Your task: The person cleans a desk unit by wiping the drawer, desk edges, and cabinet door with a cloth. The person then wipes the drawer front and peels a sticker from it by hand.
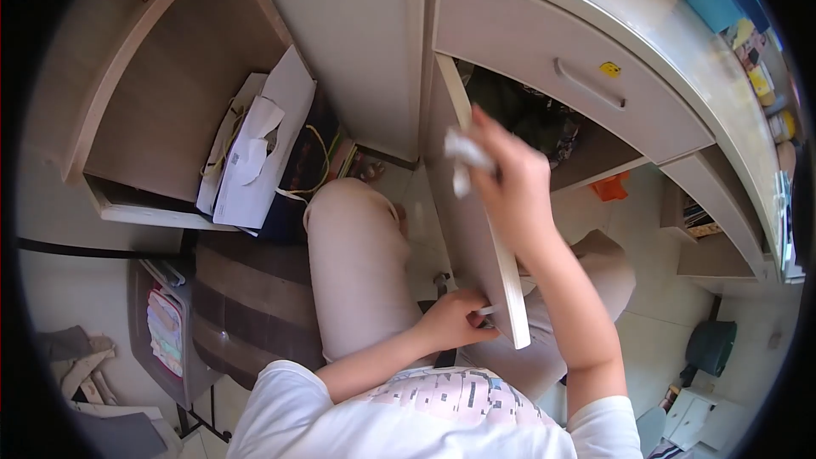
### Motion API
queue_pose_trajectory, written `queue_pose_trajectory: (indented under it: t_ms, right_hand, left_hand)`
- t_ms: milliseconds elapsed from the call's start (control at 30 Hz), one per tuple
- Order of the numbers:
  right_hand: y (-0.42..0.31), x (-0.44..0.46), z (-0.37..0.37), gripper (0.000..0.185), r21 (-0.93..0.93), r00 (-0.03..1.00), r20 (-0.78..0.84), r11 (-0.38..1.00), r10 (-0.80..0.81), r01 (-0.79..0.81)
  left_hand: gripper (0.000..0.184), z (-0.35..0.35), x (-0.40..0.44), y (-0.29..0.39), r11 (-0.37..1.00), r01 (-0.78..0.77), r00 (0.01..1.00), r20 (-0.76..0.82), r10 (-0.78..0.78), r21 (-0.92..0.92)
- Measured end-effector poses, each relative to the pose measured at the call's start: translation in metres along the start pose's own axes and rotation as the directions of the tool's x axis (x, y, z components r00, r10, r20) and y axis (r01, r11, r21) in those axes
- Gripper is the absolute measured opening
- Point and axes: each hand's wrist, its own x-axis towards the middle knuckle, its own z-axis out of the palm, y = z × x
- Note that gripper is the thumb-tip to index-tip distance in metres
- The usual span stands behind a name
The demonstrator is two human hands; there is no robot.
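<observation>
A cabinet door (476, 204) stands open between my knees, its pale edge facing up. My right hand (514, 183) is closed on a crumpled white tissue (463, 157) near the upper part of the door edge, slightly blurred. Low on the door's left face, my left hand (463, 319) is closed around the door handle (485, 311), of which only a short light piece shows. Behind my right hand, the open compartment (527, 119) holds dark items. Above it is a closed drawer (569, 59) with a curved handle and a small yellow sticker.
To the left, a wooden shelf unit (183, 76) holds white and dark paper bags (263, 153). A brown cushioned seat (246, 306) is beside my left leg. An orange object (609, 187) lies beyond the cabinet, and a desktop (671, 34) runs above the drawer.
</observation>
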Motion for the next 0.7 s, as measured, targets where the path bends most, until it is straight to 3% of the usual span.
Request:
queue_pose_trajectory:
  t_ms: [67, 100, 233, 267, 333, 467, 500, 567, 700]
  right_hand:
    - [0.013, 0.037, 0.022, 0.036, 0.05, 0.989, -0.145, 0.998, -0.039, 0.047]
    - [0.016, 0.044, 0.026, 0.036, -0.096, 0.977, -0.185, 0.992, -0.102, 0.085]
    - [-0.002, -0.006, 0.007, 0.04, -0.038, 0.997, -0.069, 0.999, 0.031, -0.034]
    - [-0.012, -0.029, -0.003, 0.049, -0.14, 0.999, -0.033, 0.99, 0.0, -0.005]
    - [-0.036, -0.075, -0.021, 0.057, -0.151, 0.996, 0.056, 0.987, 0.066, -0.057]
    - [-0.034, -0.091, -0.029, 0.047, -0.074, 0.994, -0.029, 0.991, 0.106, -0.108]
    - [-0.025, -0.079, -0.026, 0.045, -0.101, 0.994, -0.093, 0.993, 0.05, -0.059]
    - [-0.003, -0.043, -0.012, 0.044, -0.335, 0.97, -0.208, 0.941, -0.123, 0.048]
    - [0.016, 0.039, 0.027, 0.036, -0.206, 0.956, -0.227, 0.968, -0.189, 0.142]
  left_hand:
    - [0.032, -0.006, -0.003, 0.0, 1.0, -0.024, 0.999, -0.031, 0.024, 0.002]
    - [0.031, -0.008, -0.004, -0.006, 0.995, -0.086, 0.995, -0.043, 0.088, 0.049]
    - [0.028, -0.014, -0.006, -0.011, 0.998, -0.052, 0.999, -0.007, 0.052, -0.039]
    - [0.028, -0.015, -0.005, -0.009, 0.997, -0.009, 0.999, 0.032, 0.011, -0.074]
    - [0.035, -0.022, -0.003, -0.009, 0.995, 0.064, 0.987, 0.149, -0.053, -0.071]
    - [0.036, -0.03, 0.001, -0.012, 0.979, 0.101, 0.974, 0.217, -0.061, -0.177]
    - [0.035, -0.031, 0.0, -0.013, 0.981, 0.081, 0.974, 0.224, -0.04, -0.174]
    - [0.033, -0.033, -0.002, -0.019, 0.987, 0.071, 0.967, 0.253, -0.033, -0.141]
    - [0.034, -0.037, -0.009, -0.02, 0.991, 0.052, 0.98, 0.198, -0.026, -0.125]
